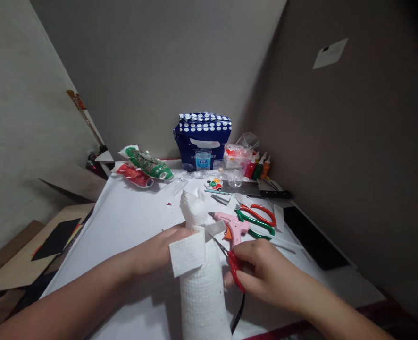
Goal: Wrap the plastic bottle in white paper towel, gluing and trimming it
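Well, the tall paper-towel cylinder (202,288), dimpled, soft and white, stands on the white table (131,222). Fingers of the left hand (159,250) clasp its side behind a loose flap, and fingers of the right hand (262,271) grip red-handled scissors (234,269) just beside it.

Red-handled scissors (234,270), white paper towel (202,288), blue bag (202,137) (white-dotted top).

Pink glue gun (235,228), green scissors (255,222), blue dotted bag (202,134) behind

Upright paper-wrapped bottle (202,288); red scissors (233,263) beside
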The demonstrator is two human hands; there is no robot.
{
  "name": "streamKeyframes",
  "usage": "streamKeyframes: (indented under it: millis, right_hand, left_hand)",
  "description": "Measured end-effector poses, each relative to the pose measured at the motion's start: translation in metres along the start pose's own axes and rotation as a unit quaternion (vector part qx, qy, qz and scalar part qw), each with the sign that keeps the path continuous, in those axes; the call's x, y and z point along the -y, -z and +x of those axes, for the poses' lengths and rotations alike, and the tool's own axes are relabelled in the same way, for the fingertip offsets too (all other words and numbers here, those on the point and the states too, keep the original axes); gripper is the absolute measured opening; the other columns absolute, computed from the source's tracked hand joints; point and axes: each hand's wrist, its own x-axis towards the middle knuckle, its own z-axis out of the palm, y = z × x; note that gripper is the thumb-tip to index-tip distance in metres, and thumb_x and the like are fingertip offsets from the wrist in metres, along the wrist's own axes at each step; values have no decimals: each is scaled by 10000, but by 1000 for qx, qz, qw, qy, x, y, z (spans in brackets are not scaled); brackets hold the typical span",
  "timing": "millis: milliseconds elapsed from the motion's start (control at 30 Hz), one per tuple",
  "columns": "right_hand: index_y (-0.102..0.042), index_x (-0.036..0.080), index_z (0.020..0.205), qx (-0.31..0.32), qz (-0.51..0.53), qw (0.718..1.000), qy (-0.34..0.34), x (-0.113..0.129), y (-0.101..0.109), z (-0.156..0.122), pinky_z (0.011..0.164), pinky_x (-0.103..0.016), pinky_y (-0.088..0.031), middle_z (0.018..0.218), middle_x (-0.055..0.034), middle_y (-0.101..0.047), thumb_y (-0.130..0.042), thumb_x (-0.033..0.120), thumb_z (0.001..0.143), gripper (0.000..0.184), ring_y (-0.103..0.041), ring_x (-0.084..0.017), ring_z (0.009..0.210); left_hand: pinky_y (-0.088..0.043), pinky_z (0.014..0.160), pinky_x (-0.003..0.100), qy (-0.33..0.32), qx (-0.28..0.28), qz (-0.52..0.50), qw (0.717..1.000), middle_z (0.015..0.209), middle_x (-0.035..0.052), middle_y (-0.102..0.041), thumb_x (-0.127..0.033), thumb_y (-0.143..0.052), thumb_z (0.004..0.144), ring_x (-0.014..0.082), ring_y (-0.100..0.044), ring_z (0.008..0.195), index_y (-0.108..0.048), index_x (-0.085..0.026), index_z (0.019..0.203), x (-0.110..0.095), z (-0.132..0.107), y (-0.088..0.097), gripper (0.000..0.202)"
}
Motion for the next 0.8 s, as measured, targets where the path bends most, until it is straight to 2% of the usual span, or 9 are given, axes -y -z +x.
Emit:
streamKeyframes:
  millis: [133, 367, 500, 700, 800]
  right_hand:
    - [-522, 183, 610, -1, -12, 1000, -11, 4, 3, -3, 509, -241, -241, 588, 29, -571, -669, 374, 794, 303, -408, -94, 541]
    - [-503, 181, 598, 17, -11, 1000, -14, 7, 7, -3, 511, -252, -228, 578, 44, -532, -644, 270, 780, 247, -389, -89, 547]
    - [-443, 180, 586, 30, 6, 999, -17, 7, 8, -5, 507, -248, -230, 584, 54, -493, -677, 363, 780, 355, -371, -88, 561]
    - [-466, 194, 631, 20, -31, 999, -15, 9, 10, -10, 530, -249, -250, 629, 52, -543, -736, 433, 724, 372, -388, -100, 577]
    - [-492, 195, 642, 3, -53, 998, -20, 11, 10, -9, 546, -256, -257, 646, 36, -560, -702, 464, 756, 359, -409, -110, 586]
  left_hand:
    - [-443, 723, 291, -9, 5, 36, 999, 832, 51, -668, -405, -630, 802, 212, -554, 792, -695, -144, 784, 0, 0, 0, 270]
    - [-437, 679, 272, -10, -6, 14, 1000, 798, 47, -662, -428, -598, 820, 199, -526, 755, -686, -163, 738, 4, 0, 0, 292]
    - [-427, 681, 276, 10, 1, 13, 1000, 779, 38, -646, -388, -666, 755, 193, -519, 729, -680, -152, 717, 0, 0, -1, 239]
    - [-437, 714, 287, -11, 9, -1, 1000, 824, 43, -661, -356, -648, 779, 207, -531, 784, -702, -155, 784, 0, 1, -1, 208]
    - [-438, 710, 282, -15, 8, -13, 1000, 835, 43, -660, -353, -636, 795, 202, -532, 788, -698, -150, 804, 2, 2, 0, 212]
